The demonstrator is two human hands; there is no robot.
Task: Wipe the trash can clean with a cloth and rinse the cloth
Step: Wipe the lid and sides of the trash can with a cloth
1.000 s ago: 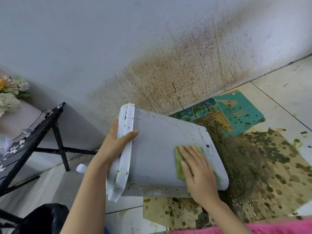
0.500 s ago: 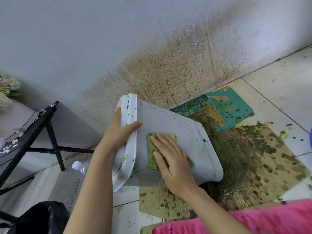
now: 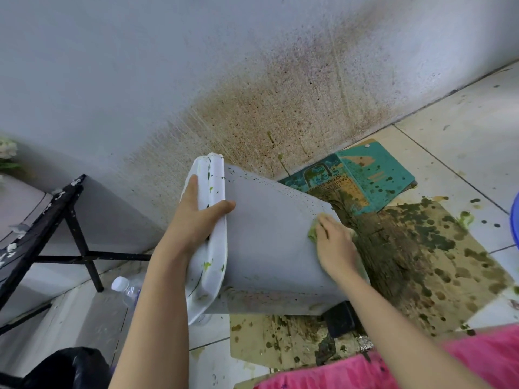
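Note:
A white trash can (image 3: 269,242) is tipped on its side, its rim to the left and its base to the right. My left hand (image 3: 193,220) grips the green-spattered rim, thumb lying on the outer wall. My right hand (image 3: 334,242) lies flat with straight fingers on a green cloth (image 3: 312,234) near the can's base end. Only a small edge of the cloth shows beside my fingers. Small dark specks dot the can's upper wall.
Stained cardboard (image 3: 438,254) and a teal box (image 3: 373,175) lie on the tiled floor under and right of the can. The wall (image 3: 280,102) behind is spattered brown. A black table frame (image 3: 75,237), a plastic bottle (image 3: 126,287) and a black bag (image 3: 64,369) are at left.
My right hand has slid the cloth from beside the rim across the can's wall to the base end. My left hand keeps its hold on the rim.

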